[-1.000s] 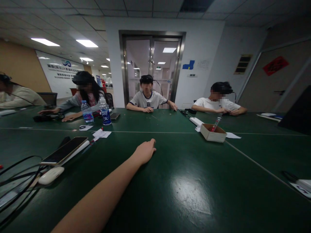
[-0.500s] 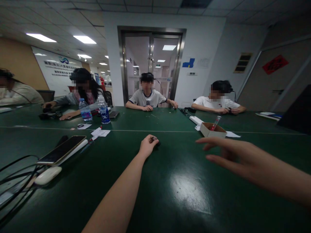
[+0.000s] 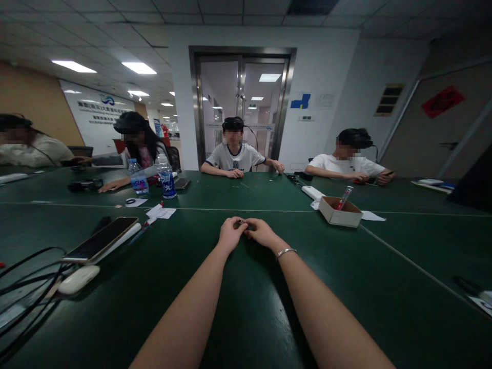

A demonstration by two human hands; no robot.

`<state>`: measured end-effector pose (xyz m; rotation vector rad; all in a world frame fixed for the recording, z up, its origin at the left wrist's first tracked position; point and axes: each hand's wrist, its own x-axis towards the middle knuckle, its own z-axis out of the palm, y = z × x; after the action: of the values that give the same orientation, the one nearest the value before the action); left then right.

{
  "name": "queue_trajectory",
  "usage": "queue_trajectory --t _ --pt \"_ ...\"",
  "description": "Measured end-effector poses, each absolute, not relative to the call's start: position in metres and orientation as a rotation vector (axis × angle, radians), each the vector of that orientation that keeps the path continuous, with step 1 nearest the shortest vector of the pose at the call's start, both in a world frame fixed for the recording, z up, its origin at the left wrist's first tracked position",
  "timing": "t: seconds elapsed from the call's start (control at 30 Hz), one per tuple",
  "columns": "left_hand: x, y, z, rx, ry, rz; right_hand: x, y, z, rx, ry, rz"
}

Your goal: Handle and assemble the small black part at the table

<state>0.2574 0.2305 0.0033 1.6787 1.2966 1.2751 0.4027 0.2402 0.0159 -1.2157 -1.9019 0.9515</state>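
Note:
Both my arms stretch out over the dark green table [image 3: 246, 318]. My left hand [image 3: 229, 234] and my right hand [image 3: 262, 233] meet fingertip to fingertip at the table's middle. Between them they pinch a tiny dark object [image 3: 240, 222], too small to name. A thin silver bracelet [image 3: 285, 251] circles my right wrist. Both hands have their fingers curled closed around the small piece.
A phone [image 3: 100, 239], a white mouse [image 3: 79, 279] and black cables [image 3: 26, 287] lie at the left. Two water bottles [image 3: 166, 177] stand farther back. A small cardboard box [image 3: 340, 211] with a red pen sits at the right. Several people sit along the far edge.
My right hand has come in from the right and joined my left hand on the small object. My left hand had closed on it from a flat reach.

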Motion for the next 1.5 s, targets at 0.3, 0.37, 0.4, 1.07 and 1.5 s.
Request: queue_trajectory --t 0.3,0.37,0.4,1.07,1.5 --pt "0.259 0.226 0.002 1.808 1.292 1.332 0.401 0.231 0.001 -1.273 -1.802 0.653" --pt "0.259 0.224 0.004 1.829 1.302 1.309 0.4 0.232 0.0 -1.293 -1.753 0.648" --pt "0.259 0.223 0.005 1.83 1.305 1.296 0.401 0.232 0.0 -1.302 -1.733 0.65" --pt "0.254 0.224 0.006 1.898 1.343 1.27 0.403 0.228 0.004 -1.339 -1.759 0.576" --pt "0.256 0.219 0.015 2.075 1.503 1.122 0.403 0.232 -0.003 -1.302 -1.793 0.522"
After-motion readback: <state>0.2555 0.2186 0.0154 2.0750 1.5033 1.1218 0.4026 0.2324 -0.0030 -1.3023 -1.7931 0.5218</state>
